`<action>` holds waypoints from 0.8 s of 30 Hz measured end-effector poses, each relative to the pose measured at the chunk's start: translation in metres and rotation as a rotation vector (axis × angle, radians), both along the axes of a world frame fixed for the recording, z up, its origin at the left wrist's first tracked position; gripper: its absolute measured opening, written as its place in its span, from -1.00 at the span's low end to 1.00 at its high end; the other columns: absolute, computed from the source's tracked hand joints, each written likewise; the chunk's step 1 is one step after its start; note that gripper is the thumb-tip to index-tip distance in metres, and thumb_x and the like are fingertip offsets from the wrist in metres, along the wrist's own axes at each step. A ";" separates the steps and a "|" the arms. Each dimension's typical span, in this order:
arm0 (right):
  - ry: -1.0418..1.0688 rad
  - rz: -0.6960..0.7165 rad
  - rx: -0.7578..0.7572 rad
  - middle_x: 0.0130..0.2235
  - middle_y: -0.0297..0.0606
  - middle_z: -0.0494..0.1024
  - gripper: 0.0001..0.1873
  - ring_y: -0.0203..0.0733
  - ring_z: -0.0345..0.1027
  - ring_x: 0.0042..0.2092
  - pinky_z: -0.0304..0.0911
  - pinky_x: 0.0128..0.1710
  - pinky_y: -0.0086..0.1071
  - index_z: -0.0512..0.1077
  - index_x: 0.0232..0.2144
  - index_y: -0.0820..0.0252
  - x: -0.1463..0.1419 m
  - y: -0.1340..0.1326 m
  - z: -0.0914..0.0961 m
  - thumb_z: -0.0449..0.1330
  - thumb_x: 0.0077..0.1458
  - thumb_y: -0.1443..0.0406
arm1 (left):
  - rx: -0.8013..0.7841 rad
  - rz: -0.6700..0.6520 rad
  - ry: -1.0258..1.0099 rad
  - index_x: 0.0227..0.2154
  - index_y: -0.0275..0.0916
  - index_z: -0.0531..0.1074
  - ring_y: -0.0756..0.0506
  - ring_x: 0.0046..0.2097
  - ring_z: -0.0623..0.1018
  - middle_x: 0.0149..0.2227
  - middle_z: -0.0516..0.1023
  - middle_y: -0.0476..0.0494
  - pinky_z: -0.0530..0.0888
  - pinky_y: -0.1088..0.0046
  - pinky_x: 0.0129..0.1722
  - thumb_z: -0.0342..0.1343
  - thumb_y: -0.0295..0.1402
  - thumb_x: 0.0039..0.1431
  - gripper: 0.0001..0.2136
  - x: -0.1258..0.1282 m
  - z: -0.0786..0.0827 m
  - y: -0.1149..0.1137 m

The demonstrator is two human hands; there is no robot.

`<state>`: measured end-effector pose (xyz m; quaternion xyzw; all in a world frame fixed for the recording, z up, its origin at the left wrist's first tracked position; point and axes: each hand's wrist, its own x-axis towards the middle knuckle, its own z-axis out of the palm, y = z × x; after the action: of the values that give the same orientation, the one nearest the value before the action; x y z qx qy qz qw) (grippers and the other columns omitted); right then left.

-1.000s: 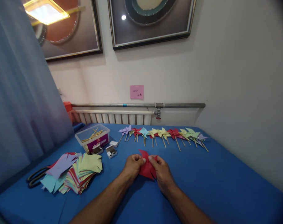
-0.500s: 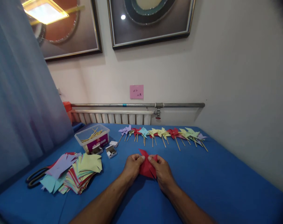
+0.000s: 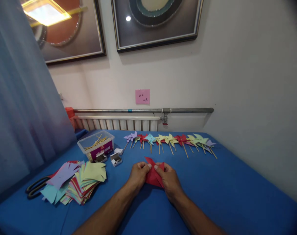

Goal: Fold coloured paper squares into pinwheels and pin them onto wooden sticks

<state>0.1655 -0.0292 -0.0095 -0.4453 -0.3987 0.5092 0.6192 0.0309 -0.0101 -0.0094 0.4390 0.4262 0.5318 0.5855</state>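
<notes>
Head view: in the lower centre of the frame, the left hand [image 3: 138, 174] and the right hand [image 3: 171, 181] hold a piece of red paper [image 3: 153, 179] between them, above the blue cloth [image 3: 226, 192]. Each thumb presses on the paper's upper side, the two thumb tips near each other, and the fingers of both hands are clamped on it from its outer edges. A pointed corner stands up at the top, and a slit runs toward the right hand.

At left lies a fanned stack of cut paper [image 3: 93, 172], yellow on top, beside a purple sheet [image 3: 64, 175] that partly covers a light-blue one [image 3: 50, 194]. Black scissor handles [image 3: 36, 188] stick out at their left. Above the stack stands a clear tub [image 3: 106, 149] with yellow sticks [image 3: 99, 142] in it. Just right of it, an open small box [image 3: 116, 160] holds metallic bits, perhaps pins, too small to be sure. Across the middle of the frame runs a row of pinwheels [image 3: 181, 139] on sticks.
</notes>
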 end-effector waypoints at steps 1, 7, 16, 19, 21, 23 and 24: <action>-0.011 -0.002 0.002 -0.43 -0.29 0.65 -0.66 -0.08 0.51 -0.40 0.40 -0.34 -0.26 0.56 -0.37 0.12 0.000 0.000 0.000 0.46 -0.18 0.07 | -0.003 0.000 0.002 -0.61 -0.27 0.39 0.08 -0.59 0.28 -0.66 0.39 0.07 0.21 0.52 -0.52 0.45 -0.11 -0.24 -0.61 0.000 0.000 0.000; -0.039 -0.007 0.005 -0.42 -0.30 0.65 -0.66 -0.10 0.49 -0.40 0.38 -0.37 -0.29 0.55 -0.39 0.12 0.001 0.003 -0.004 0.44 -0.19 0.06 | -0.025 -0.017 0.037 -0.59 -0.27 0.42 0.06 -0.60 0.33 -0.64 0.45 0.04 0.23 0.53 -0.54 0.45 -0.25 -0.29 -0.68 -0.002 0.005 -0.003; -0.027 0.015 0.016 -0.42 -0.33 0.63 -0.62 -0.10 0.48 -0.37 0.39 -0.32 -0.28 0.54 -0.34 0.12 0.001 0.003 -0.006 0.44 -0.18 0.05 | -0.022 -0.028 0.031 -0.62 -0.26 0.41 0.06 -0.60 0.33 -0.65 0.44 0.04 0.22 0.52 -0.55 0.40 -0.32 -0.24 -0.75 -0.002 0.008 -0.003; 0.008 0.027 0.011 -0.42 -0.34 0.62 -0.61 -0.13 0.46 -0.39 0.37 -0.33 -0.30 0.53 -0.34 0.12 0.001 0.002 -0.004 0.46 -0.20 0.05 | -0.030 -0.025 0.038 -0.61 -0.26 0.42 0.05 -0.60 0.34 -0.64 0.44 0.04 0.23 0.51 -0.54 0.40 -0.33 -0.24 -0.76 -0.002 0.009 -0.002; 0.023 0.042 0.006 -0.44 -0.36 0.61 -0.60 -0.14 0.44 -0.41 0.35 -0.35 -0.32 0.52 -0.36 0.11 0.001 0.000 -0.001 0.47 -0.19 0.03 | -0.035 -0.009 0.037 -0.60 -0.26 0.42 0.06 -0.61 0.33 -0.65 0.44 0.04 0.23 0.52 -0.54 0.40 -0.33 -0.24 -0.76 -0.003 0.010 -0.002; 0.026 0.058 0.007 -0.48 -0.37 0.58 -0.59 -0.16 0.42 -0.45 0.33 -0.38 -0.32 0.49 -0.39 0.10 0.001 -0.001 0.001 0.46 -0.17 -0.01 | -0.044 0.017 0.031 -0.62 -0.25 0.40 0.06 -0.62 0.31 -0.67 0.42 0.05 0.21 0.52 -0.55 0.40 -0.33 -0.24 -0.75 -0.005 0.012 -0.001; 0.025 0.067 0.010 -0.50 -0.38 0.57 -0.59 -0.16 0.41 -0.46 0.32 -0.39 -0.32 0.48 -0.40 0.10 0.001 -0.002 0.002 0.44 -0.15 -0.03 | -0.053 0.031 0.026 -0.62 -0.25 0.39 0.06 -0.62 0.31 -0.67 0.42 0.05 0.21 0.52 -0.55 0.40 -0.33 -0.24 -0.74 -0.006 0.013 -0.001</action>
<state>0.1660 -0.0312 -0.0075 -0.4223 -0.4082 0.5329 0.6091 0.0254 -0.0109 0.0037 0.4235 0.4542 0.5239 0.5830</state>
